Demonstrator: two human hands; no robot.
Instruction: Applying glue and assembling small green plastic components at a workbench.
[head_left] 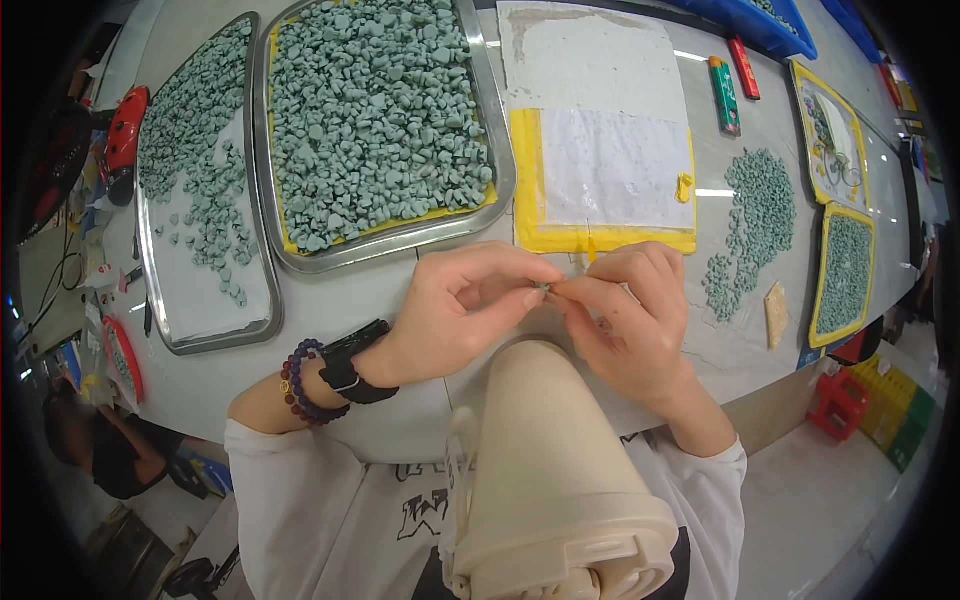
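My left hand [455,310], with a dark watch and beaded bracelets at its wrist, pinches a small green stone piece [541,287] between thumb and fingers. From the other side my right hand [635,315] closes its fingertips on the same piece, which they mostly hide. Both hands are over the near part of the white table [440,400]. Just beyond them lies a yellow-edged pad [605,241] with a white sheet [615,165] on it. Below the hands a large cream tumbler [545,430] with a handle rises into view.
Green stones fill a metal tray [300,264]; a second tray [180,290] at left holds more. To the right are a loose pile of small green pieces [760,220], a green lighter [724,95], a red lighter [744,68] and yellow-rimmed trays [866,275]. Another person [110,440] is at far left.
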